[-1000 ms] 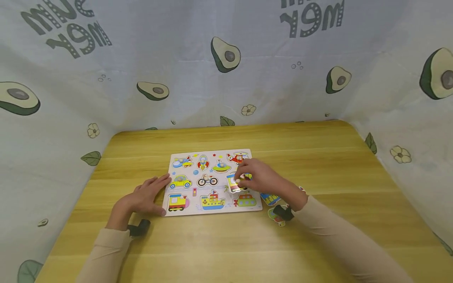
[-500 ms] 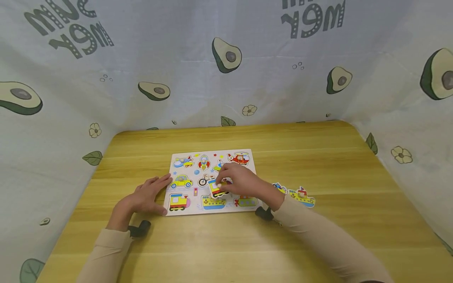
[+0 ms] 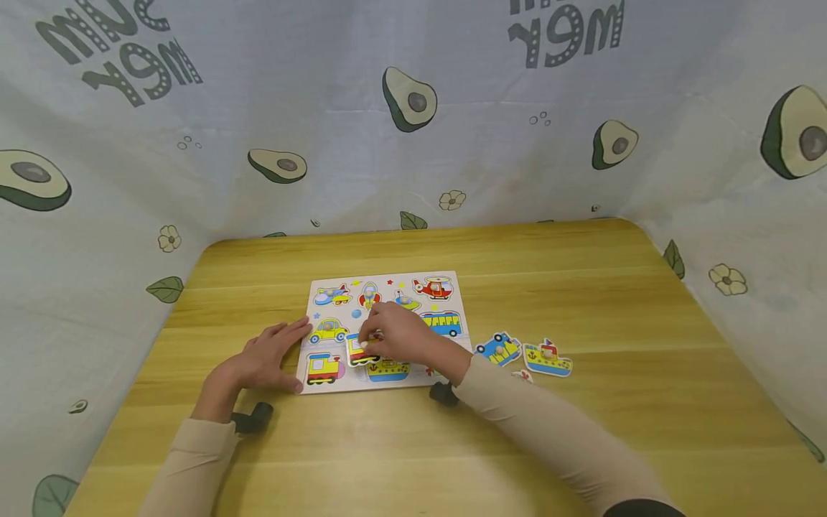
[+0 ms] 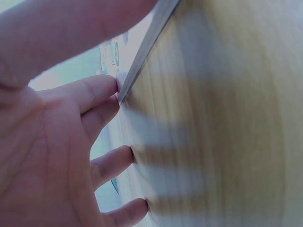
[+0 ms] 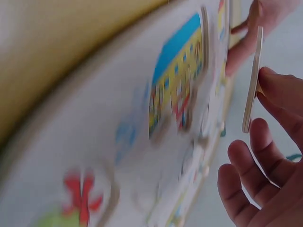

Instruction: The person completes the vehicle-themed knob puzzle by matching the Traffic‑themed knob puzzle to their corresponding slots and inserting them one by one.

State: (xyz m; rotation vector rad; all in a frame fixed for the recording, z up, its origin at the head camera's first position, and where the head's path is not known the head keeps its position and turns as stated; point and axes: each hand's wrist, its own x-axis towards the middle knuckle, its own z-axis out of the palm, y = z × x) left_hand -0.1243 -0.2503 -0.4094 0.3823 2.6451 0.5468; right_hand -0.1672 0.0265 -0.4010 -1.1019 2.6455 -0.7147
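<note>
My right hand (image 3: 403, 334) pinches a train puzzle piece (image 3: 358, 350) by its knob, above the puzzle board (image 3: 310, 390). The right wrist view shows that piece (image 5: 253, 80) edge-on, clear of the board, between thumb and fingertip. On the board, the train-shaped recess (image 3: 325, 368) lies just left of the held piece. My left hand (image 3: 268, 359) rests with spread fingers at the board's left edge. Its fingertips touch that edge and the table in the left wrist view. Part of the board's middle is hidden behind my right hand.
Right of the board lie a bus piece (image 3: 500, 349), a ship piece (image 3: 548, 358) and a partly hidden piece (image 3: 522, 375). Knobbed pieces such as the car (image 3: 328, 330) and helicopter (image 3: 434, 288) sit in the board. A patterned cloth (image 3: 349, 194) surrounds the wooden table (image 3: 362, 459).
My right hand has carried the train piece leftward across the board, from the bus picture toward the train recess. The loose pieces at right have come into fuller view. The left hand stays put.
</note>
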